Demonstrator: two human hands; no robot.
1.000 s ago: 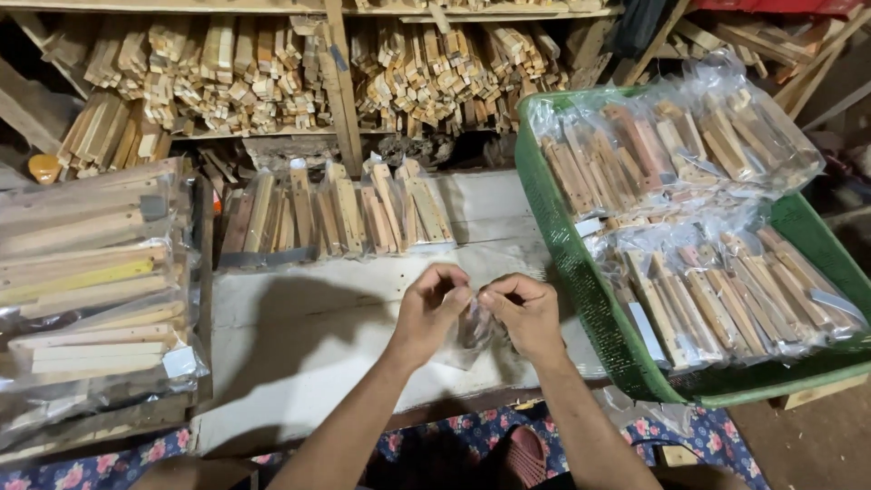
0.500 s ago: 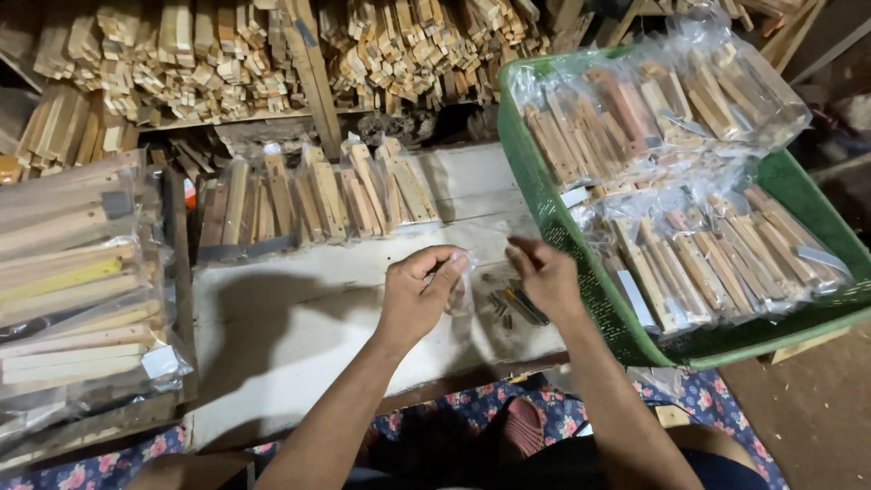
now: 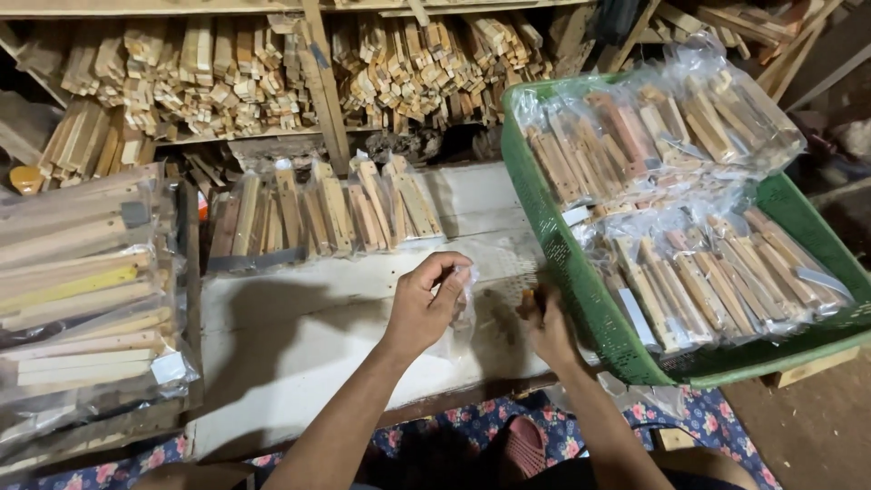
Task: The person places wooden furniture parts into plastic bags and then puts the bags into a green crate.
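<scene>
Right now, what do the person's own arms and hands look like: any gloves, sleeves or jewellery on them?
Both arms are bare along all of their visible length: no sleeve shows. The left hand wears no glove, and no ring or watch is visible. The right hand is also ungloved; its wrist shows no band. Fingernails look short and unpainted, though small details are hard to tell.
</scene>
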